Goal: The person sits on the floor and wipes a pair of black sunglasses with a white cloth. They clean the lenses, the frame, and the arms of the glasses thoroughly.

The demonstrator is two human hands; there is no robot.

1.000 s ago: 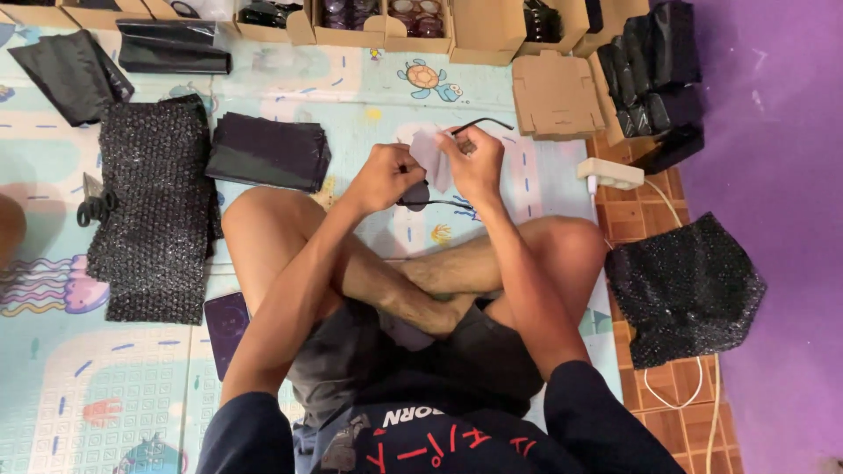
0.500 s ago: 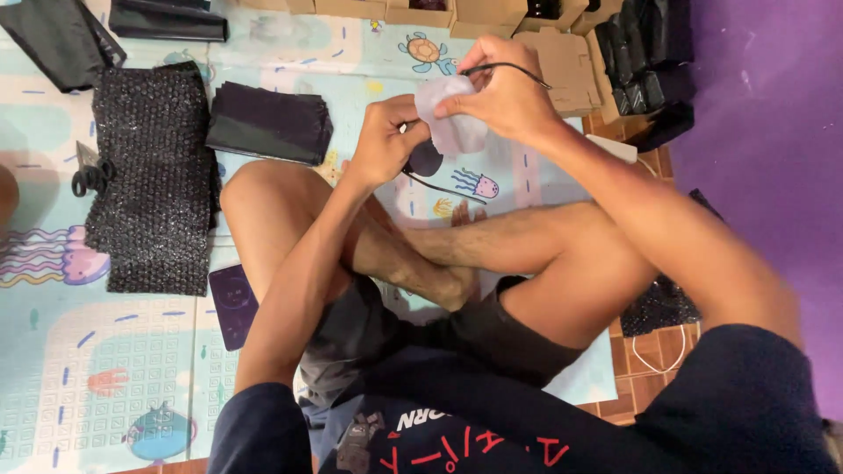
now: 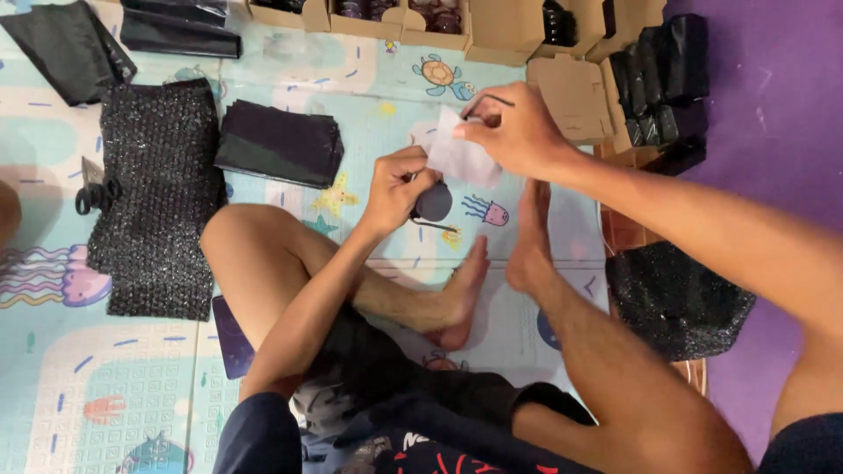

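Hands meet above the play mat [image 3: 369,114], which has sea animals printed on it. The right hand [image 3: 518,136] is closed on the upper edge of a small clear plastic bag [image 3: 461,158], and a thin black cable [image 3: 492,99] curves out over its fingers. The left hand [image 3: 399,189] pinches the lower left corner of the same bag with thumb and fingers, and it also touches a small round black object [image 3: 434,204] that sits just under the bag; I cannot tell if this object is really gripped. The bag hangs between both hands, a little above the bare feet of the person.

To the left of the hands lies a stack of folded black bags [image 3: 279,143], and further left a sheet of black bubble wrap [image 3: 158,197] with a black clip [image 3: 92,193] at its edge. Open cardboard boxes [image 3: 492,31] stand in a row along the top. Another piece of black bubble wrap [image 3: 676,303] lies on the right, near the purple wall.
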